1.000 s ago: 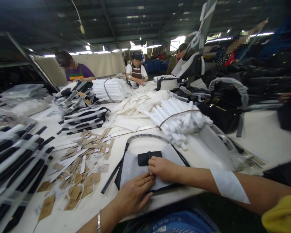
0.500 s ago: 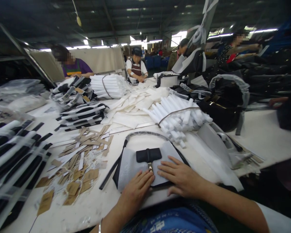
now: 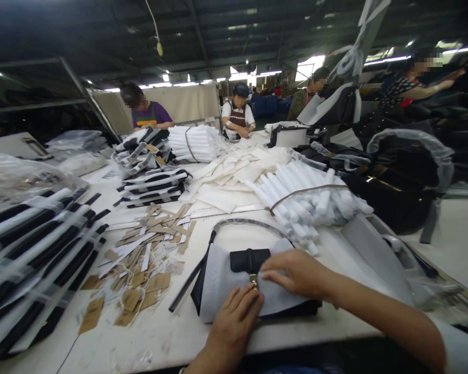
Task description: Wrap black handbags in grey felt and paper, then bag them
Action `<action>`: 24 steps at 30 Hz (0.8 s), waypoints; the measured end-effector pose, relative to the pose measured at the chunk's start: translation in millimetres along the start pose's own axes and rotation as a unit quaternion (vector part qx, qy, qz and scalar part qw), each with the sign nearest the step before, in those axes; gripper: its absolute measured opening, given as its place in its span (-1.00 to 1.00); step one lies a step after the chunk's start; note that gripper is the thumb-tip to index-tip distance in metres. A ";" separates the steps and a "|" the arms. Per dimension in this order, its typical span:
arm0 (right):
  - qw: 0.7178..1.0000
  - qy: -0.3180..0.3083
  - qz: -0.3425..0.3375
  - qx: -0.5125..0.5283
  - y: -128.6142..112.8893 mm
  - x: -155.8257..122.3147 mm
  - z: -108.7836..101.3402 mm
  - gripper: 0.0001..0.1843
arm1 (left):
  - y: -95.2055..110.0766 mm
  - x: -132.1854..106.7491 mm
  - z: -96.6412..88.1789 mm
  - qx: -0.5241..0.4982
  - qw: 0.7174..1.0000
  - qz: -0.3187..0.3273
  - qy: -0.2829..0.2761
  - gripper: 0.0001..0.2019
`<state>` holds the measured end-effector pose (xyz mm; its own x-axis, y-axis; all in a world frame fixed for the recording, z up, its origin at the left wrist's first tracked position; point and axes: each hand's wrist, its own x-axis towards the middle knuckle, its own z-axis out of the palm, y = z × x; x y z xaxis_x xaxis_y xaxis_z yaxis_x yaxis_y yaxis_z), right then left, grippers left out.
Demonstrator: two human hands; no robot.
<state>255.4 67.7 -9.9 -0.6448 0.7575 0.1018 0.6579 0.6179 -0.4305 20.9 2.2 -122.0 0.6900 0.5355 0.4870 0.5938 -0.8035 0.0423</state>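
— Hands first, please. Any real grip on anything?

— Not much, tbh. Left hand point(image 3: 234, 319) laid over the lower front of the black bag point(image 3: 292, 308), loosely bent, not wrapped round anything visible, fingertips right by the gold clasp point(image 3: 254, 281). Right hand point(image 3: 300, 272) half curled, just beside the right end of the black flap point(image 3: 239, 261) on the bag. Pinching something or only hovering? Can't tell from this angle.

— And the step?

— Looks like fiddling with the clasp, only a guess though. Fastened or loose: too small to tell.

— Next move, calling for what?

— Steady pressure from the left, light touch from the right, I'd-bet-money level, and no rucking of the pale sheet point(image 3: 216, 275) across the bag's front.

— Around the bag?

— Table point(image 3: 164, 343) underneath, wrapped handle point(image 3: 249, 222) arched out past the bag's far side, slim strap point(image 3: 190, 282) off to its left. Further left of the bag, brown tags point(image 3: 158, 282) in a heap. Beyond it to the right, bundled white rolls point(image 3: 304, 192). Well past the bag, co-worker point(image 3: 237, 117) in an apron.
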 end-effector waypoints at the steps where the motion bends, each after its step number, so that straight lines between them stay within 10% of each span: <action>1: 0.999 0.031 0.009 0.008 4.4 26.8 -5.9 -0.65 | -0.5 0.6 -0.1 0.001 1.000 -0.002 0.011 -0.62; 7: 0.992 0.052 0.105 -0.056 56.5 200.3 16.2 -0.43 | -8.5 2.8 7.2 0.049 0.995 0.034 0.080 -0.69; 12: 0.982 0.010 0.164 -0.090 82.3 261.9 42.4 -0.53 | -10.7 5.8 29.6 0.085 0.977 0.019 0.197 -0.78; 18: 0.985 0.008 0.143 -0.099 89.1 230.4 14.2 -0.34 | -4.8 9.6 14.6 0.017 0.987 -0.009 0.161 -0.72; 24: 0.998 -0.004 -0.008 -0.059 45.3 96.3 -32.2 -0.28 | -1.7 5.4 -6.6 -0.067 0.997 -0.041 0.029 -0.66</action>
<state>235.6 175.5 9.3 -0.6575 0.7467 0.1009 0.6894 0.6502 -0.3193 20.8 4.8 -113.7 0.6140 0.5887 0.5258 0.5846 -0.7867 0.1981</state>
